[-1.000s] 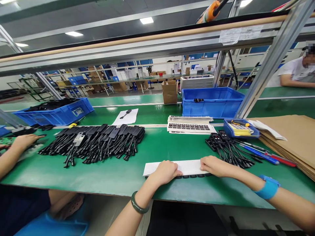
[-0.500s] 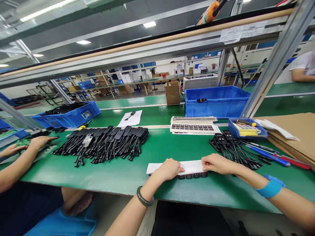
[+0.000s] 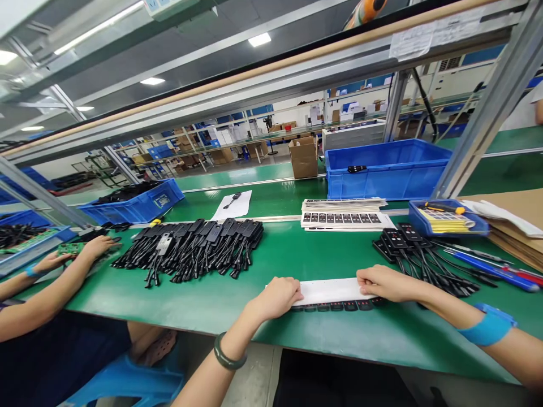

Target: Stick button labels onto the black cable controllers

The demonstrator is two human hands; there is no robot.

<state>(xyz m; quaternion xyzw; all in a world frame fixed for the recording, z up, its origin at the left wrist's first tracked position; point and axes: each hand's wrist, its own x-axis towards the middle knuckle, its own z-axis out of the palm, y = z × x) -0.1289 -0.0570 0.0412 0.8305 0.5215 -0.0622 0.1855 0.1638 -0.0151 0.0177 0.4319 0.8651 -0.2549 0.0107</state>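
Observation:
A white paper strip point(image 3: 330, 291) lies near the front edge of the green bench point(image 3: 297, 254), covering a row of small black parts point(image 3: 339, 306) whose edges peek out below it. My left hand point(image 3: 275, 298) presses on the strip's left end with curled fingers. My right hand point(image 3: 384, 282) rests on the strip's right end, fingers bent down onto it. A green bangle sits on my left wrist and a blue band on my right.
A pile of black cabled parts point(image 3: 199, 246) lies at left, a smaller bunch point(image 3: 419, 254) at right. Sticker sheets point(image 3: 341, 217), a small blue tray point(image 3: 447, 220), blue bins point(image 3: 388, 169) and cardboard point(image 3: 517, 223) stand behind. A co-worker's hands point(image 3: 80, 251) work at far left.
The camera has swung left and tilted. My left hand has slid toward the strip's left end. My right hand stays on the right end.

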